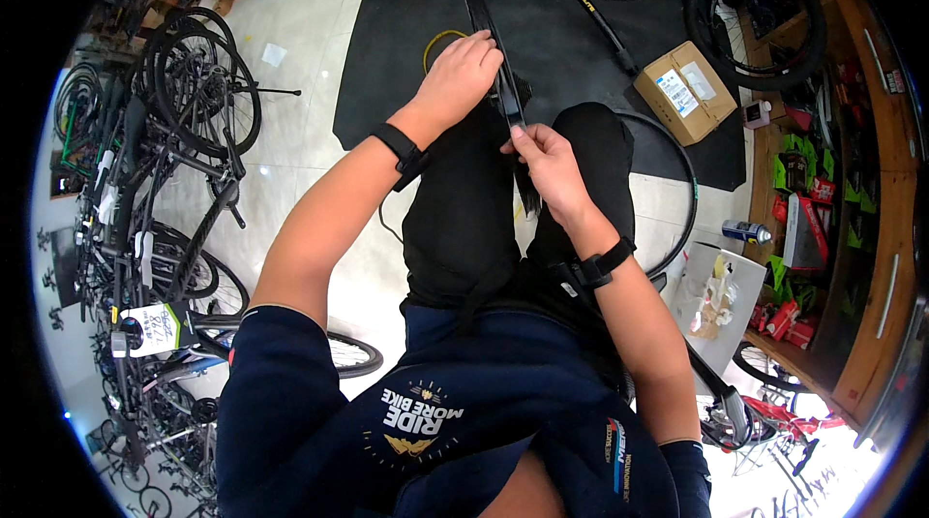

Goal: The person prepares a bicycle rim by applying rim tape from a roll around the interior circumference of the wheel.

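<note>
A black bicycle wheel (509, 100) stands between my knees, seen almost edge-on, with its far end pointing away from me. My left hand (463, 77) lies on the left side of its rim, fingers curled over the edge. Nearer to me, my right hand (550, 162) is closed on the rim, thumb on top and fingers bent beneath. Whether a thin strip lies under that thumb is too small to tell. Both wrists wear black bands. A thin yellow loop (433, 45) shows beside my left hand, partly hidden by it.
A dark mat (387, 63) covers the floor ahead. A cardboard box (685, 92) sits at the right, near a spray can (745, 231) and a wooden shelf (885, 228). A black tyre (693, 198) curves beside my right leg. Several bicycles (198, 82) stand at the left.
</note>
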Demonstrator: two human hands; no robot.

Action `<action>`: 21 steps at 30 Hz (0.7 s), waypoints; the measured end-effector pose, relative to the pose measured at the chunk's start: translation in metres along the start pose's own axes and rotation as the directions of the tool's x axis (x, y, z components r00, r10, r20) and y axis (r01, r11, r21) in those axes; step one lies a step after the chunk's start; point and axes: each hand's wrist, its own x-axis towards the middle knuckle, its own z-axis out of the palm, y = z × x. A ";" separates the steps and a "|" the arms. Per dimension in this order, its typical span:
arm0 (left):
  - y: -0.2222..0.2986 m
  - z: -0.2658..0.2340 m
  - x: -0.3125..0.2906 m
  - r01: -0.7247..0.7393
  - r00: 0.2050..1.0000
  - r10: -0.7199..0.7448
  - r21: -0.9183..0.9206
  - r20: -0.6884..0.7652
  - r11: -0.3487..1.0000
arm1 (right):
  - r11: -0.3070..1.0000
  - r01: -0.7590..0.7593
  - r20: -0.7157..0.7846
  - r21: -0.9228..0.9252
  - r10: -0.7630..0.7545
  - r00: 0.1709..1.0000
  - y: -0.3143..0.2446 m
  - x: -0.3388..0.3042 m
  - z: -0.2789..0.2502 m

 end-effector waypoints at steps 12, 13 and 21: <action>-0.033 0.012 0.011 0.037 0.998 -0.037 -0.005 -0.041 0.999 | 0.995 -0.099 -0.071 -0.033 0.097 0.993 -0.055 0.011 0.008; -0.035 0.013 0.012 0.072 0.997 -0.072 -0.007 -0.009 0.997 | 0.992 -0.112 -0.074 -0.050 0.108 0.991 -0.050 0.007 0.009; -0.039 0.013 0.014 0.117 0.993 -0.117 -0.002 0.011 0.993 | 0.976 -0.200 -0.097 -0.084 0.192 0.977 -0.004 -0.023 -0.001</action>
